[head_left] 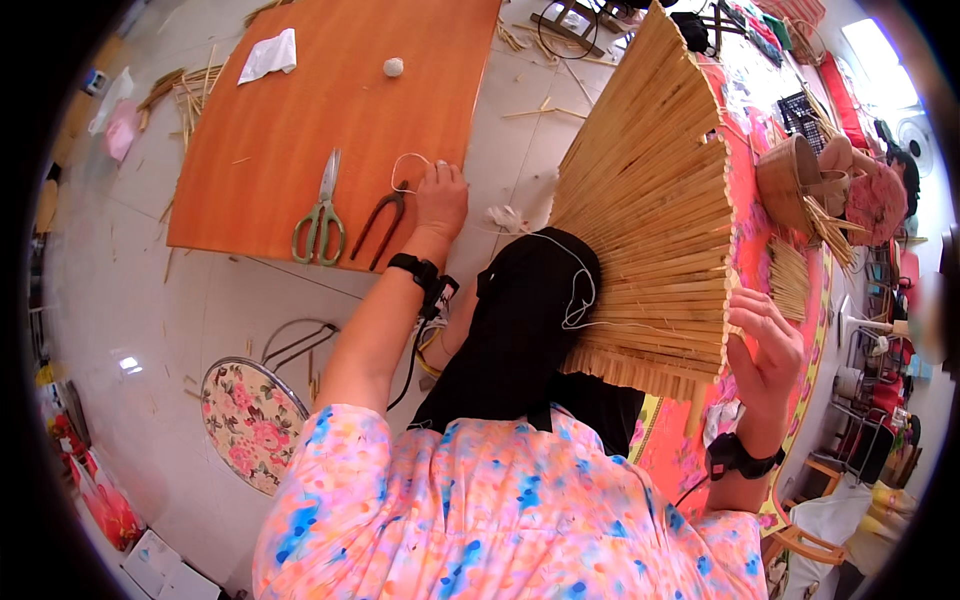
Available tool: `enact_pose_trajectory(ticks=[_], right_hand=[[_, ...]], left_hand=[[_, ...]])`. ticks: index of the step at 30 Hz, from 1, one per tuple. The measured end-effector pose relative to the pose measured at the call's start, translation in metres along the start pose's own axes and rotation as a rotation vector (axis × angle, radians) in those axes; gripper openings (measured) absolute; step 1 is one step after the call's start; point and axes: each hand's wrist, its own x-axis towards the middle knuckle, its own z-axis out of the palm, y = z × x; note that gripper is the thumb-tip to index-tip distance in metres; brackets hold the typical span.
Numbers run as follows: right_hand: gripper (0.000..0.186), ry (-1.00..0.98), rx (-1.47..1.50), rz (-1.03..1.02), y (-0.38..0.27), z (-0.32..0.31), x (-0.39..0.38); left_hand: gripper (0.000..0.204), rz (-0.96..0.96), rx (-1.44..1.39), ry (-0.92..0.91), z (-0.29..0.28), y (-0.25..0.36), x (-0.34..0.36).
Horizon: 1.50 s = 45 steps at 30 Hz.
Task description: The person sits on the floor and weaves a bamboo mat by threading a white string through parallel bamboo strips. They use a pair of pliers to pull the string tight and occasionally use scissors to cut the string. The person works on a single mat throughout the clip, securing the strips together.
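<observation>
A stiff mat of straw stalks (655,210), fanned out and sewn along its edge, stands tilted over my right thigh. My right hand (765,340) grips its right edge near the bottom, thumb and fingers on either side. On the orange table my left hand (441,197) is closed, with a loop of white string (402,158) at its fingertips. More string lies across my dark trousers and the mat. Pliers (385,228) with dark reddish handles lie just left of that hand. Farther left are green-handled scissors (321,215). What else the left fingers hold is hidden.
A small ball of string (393,67) and a white tissue (270,56) lie on the wooden table (260,150). A flowered round stool (250,420) stands at lower left. To the right are a wooden bucket (788,185) and straw bundles on a red flowered cloth (680,455).
</observation>
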Motion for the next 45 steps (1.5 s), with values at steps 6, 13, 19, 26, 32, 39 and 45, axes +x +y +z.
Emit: enact_pose_trajectory(ticks=[6, 13, 19, 26, 32, 39, 45], right_hand=[[0.017, 0.090, 0.030, 0.020, -0.004, 0.010, -0.002], [0.014, 0.238, 0.269, 0.298, 0.003, 0.007, -0.019], [0.015, 0.232, 0.545, 0.403, -0.008, 0.009, -0.024], [0.039, 0.137, 0.619, 0.560, -0.039, 0.008, -0.022], [0.066, 0.019, 0.409, 0.554, -0.055, 0.013, -0.023], [0.057, 0.142, 0.323, 0.660, -0.059, 0.032, -0.027], [0.047, 0.186, 0.286, 0.599, -0.053, 0.040, -0.029]], left_hand=[[0.016, 0.094, 0.031, 0.067, 0.010, -0.004, -0.002], [0.012, 0.079, -0.031, 0.103, 0.000, -0.037, 0.019], [0.022, -0.525, -1.522, 0.008, -0.118, -0.014, 0.066], [0.016, 0.029, -1.577, -0.370, -0.252, 0.056, 0.021], [0.006, 0.409, -1.531, -0.427, -0.277, 0.091, -0.007], [0.004, 0.573, -1.292, -0.177, -0.276, 0.108, -0.009], [0.008, 0.367, -1.347, -0.245, -0.282, 0.111, -0.014]])
